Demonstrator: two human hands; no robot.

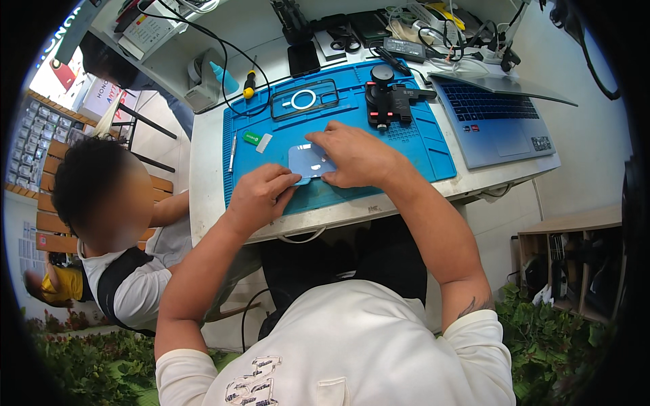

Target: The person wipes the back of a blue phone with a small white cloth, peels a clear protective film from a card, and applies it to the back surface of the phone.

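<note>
A flat, glossy, pale-blue panel the size of a phone (302, 161) lies on the blue work mat (338, 198); I cannot tell whether it is a phone or a film. My left hand (261, 193) pinches its near left corner, where a light-blue edge shows. Across the right side spans my right hand (359, 157), thumb at the near edge and fingers at the far edge. Left of the panel are a small green packet (251, 137) and a white card (265, 143). Beyond it rests a clear phone case with a white ring (329, 93).
A black clamp fixture (386, 105) and an open laptop (497, 125) stand to the right. Toward the back left are a yellow-black screwdriver (249, 86), a blue bottle (225, 80) and a silver pen-like tool (233, 152). Another person (128, 250) sits close on my left.
</note>
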